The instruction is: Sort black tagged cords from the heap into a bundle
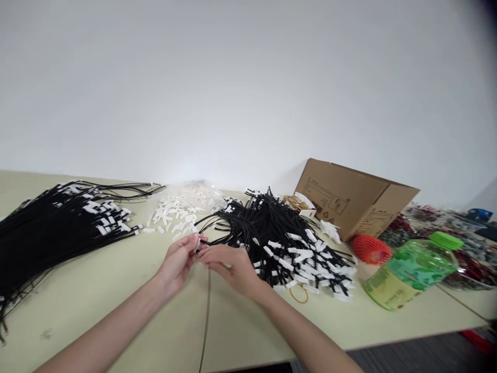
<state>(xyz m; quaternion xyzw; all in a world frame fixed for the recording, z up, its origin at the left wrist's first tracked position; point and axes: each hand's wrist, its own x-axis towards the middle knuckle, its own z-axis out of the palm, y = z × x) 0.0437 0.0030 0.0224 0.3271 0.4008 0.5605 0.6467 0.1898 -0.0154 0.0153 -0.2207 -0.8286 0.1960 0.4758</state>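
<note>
My left hand [177, 261] pinches a small white clip [197, 242] at its fingertips. My right hand [229, 268] meets it from the right, fingers closed on a thin black cord [207, 305] that hangs down toward the table's near edge. Both hands hover just above the pale table [116, 290]. A heap of black cords with white clips [287, 243] lies right of the hands. A second, longer bundle of black cords [58, 223] lies at the left. Loose white clips [178, 210] are scattered behind the hands.
A tipped cardboard box [351, 199] stands at the back right. An orange netted object [370, 249] and a green-capped plastic bottle [413, 269] lie on their side near it. A rubber band [298, 294] rests by the heap. Colourful clutter fills the far right.
</note>
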